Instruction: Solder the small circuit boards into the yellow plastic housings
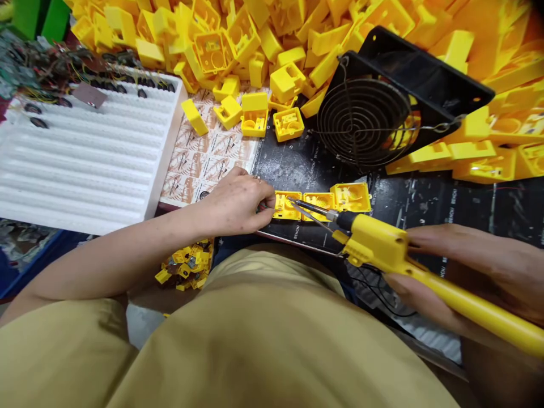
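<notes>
My right hand (467, 272) is wrapped round a yellow soldering gun (378, 241), which points left. The gun's dark tip and a thin metal feed tube reach over the leftmost of three small open yellow plastic cases (289, 205) set in a row. Whether the tip touches anything inside cannot be told. At the left end of that row is my left hand (242, 204), thumb and fingers pinched together beside the case. Something small and dark shows between them, mostly hidden. The middle case (318, 199) and the right case (352, 197) sit with their open sides up.
A black fan with a wire guard (361, 122) stands behind the row. Heaped yellow cases (272, 39) fill the back. At left lies a ridged white foam tray (85, 153) with wired parts on its far edge. More yellow pieces (187, 266) are below the table edge.
</notes>
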{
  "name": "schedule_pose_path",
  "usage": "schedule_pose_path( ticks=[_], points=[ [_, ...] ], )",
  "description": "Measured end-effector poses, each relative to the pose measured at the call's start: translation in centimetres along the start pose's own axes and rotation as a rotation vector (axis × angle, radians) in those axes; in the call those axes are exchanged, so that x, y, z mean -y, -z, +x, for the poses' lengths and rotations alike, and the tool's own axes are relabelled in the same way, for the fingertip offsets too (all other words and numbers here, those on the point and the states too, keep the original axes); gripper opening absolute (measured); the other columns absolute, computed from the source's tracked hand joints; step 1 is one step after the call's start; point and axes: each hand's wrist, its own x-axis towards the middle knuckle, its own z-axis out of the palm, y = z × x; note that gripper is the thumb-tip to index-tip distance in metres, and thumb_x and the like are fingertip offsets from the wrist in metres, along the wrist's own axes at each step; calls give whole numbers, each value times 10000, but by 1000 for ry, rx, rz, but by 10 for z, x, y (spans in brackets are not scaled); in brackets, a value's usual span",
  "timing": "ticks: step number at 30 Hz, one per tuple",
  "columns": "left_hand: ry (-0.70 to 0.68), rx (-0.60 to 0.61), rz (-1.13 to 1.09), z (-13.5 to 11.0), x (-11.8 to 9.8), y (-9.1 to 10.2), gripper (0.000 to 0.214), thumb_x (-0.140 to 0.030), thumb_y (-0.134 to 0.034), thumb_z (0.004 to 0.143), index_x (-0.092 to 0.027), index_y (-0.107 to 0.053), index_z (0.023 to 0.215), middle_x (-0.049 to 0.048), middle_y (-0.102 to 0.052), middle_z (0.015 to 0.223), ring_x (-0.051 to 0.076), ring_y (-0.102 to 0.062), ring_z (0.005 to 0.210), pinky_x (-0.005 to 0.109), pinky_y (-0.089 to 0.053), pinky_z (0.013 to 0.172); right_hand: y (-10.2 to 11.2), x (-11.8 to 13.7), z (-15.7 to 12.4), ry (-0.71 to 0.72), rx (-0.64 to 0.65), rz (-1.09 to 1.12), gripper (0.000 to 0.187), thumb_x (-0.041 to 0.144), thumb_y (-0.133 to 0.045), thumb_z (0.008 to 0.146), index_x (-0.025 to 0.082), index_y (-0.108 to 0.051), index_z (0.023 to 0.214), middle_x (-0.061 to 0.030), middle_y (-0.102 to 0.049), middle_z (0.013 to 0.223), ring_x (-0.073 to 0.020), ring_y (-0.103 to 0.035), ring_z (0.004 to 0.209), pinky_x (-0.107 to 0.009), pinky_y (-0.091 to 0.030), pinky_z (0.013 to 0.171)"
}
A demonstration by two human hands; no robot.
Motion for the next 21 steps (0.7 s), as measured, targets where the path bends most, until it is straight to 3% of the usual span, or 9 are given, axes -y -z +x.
schedule_pose_path(
  ticks=[3, 6, 10, 15, 17, 21],
  points=[
    [23, 20, -4, 1, -2, 1, 167, -217, -513, 771, -167, -672, 763, 17, -709, 738, 174, -622, 711, 364, -375, 853, -3, -8, 10, 248, 144, 97, 423, 245, -737, 813, 212, -585, 1207, -28, -714, 804, -104, -678, 670, -161, -577, 596],
    [40, 28, -19, 2, -3, 1, 158, -221, -517, 763, -165, -664, 747, 18, -712, 744, 184, -628, 714, 382, -381, 861, -5, -10, 12, 266, 196, 26, 131, 332, -644, 892, 226, -621, 966, -16, -700, 753, -93, -675, 665, -169, -582, 658],
    [48, 18, -23, 4, -4, 1, 151, -224, -522, 752, -162, -658, 733, 19, -712, 734, 183, -632, 708, 385, -387, 859, -8, -5, 19, 274, 169, 16, 106, 309, -636, 899, 237, -588, 838, 6, -676, 704, -80, -666, 656, -159, -563, 688],
    [48, -5, -6, 6, -4, -1, 153, -237, -521, 729, -161, -652, 706, 20, -703, 690, 174, -625, 673, 377, -391, 836, -5, -3, 35, 513, 213, -17, 134, 210, -734, 809, 178, -628, 884, -25, -704, 761, -105, -676, 695, -198, -582, 664],
    [57, -1, 8, 7, -5, -1, 150, -244, -526, 722, -163, -650, 702, 21, -701, 684, 178, -624, 673, 378, -391, 833, -3, -1, 31, 462, 203, -56, 88, 288, -693, 850, 231, -639, 889, -7, -712, 793, -115, -679, 704, -227, -594, 658],
    [68, 17, 23, 8, -6, 0, 155, -250, -515, 729, -169, -645, 709, 21, -700, 692, 187, -624, 680, 380, -387, 824, -5, 10, 10, -8, 4, -94, 173, 479, -663, 846, 307, -650, 844, -5, -694, 786, -143, -675, 709, -287, -604, 665]
  ],
)
